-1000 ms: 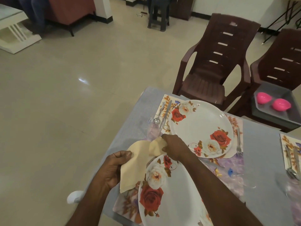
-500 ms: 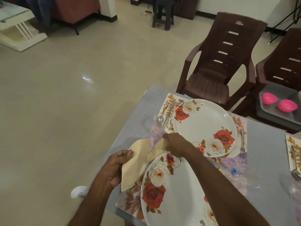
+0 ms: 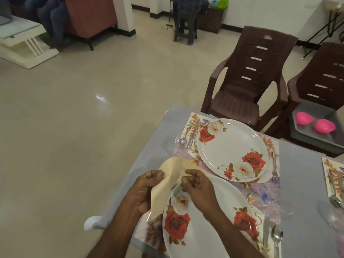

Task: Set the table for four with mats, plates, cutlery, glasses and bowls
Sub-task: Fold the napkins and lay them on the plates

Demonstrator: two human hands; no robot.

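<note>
A cream napkin (image 3: 167, 181) hangs bent between both hands at the table's left edge. My left hand (image 3: 144, 192) pinches its left side and my right hand (image 3: 198, 188) pinches its right corner above the near rose plate (image 3: 210, 228). A second rose plate (image 3: 230, 148) lies on a floral mat (image 3: 193, 120) farther back, with a spoon (image 3: 184, 138) and knife to its left and a fork (image 3: 274, 167) to its right. Another spoon (image 3: 276, 237) lies right of the near plate. Two pink bowls (image 3: 314, 122) sit in a grey tray.
The grey tray (image 3: 335, 138) rests on the right brown chair (image 3: 323, 79); another brown chair (image 3: 247, 81) faces the far plate. A third mat with cutlery (image 3: 335, 181) and a clear glass (image 3: 335, 215) lie at the right edge. Tiled floor lies to the left.
My right hand has drawn back toward me with the napkin corner, and my left hand has shifted its grip up. The napkin now curls between them; the view has tilted up.
</note>
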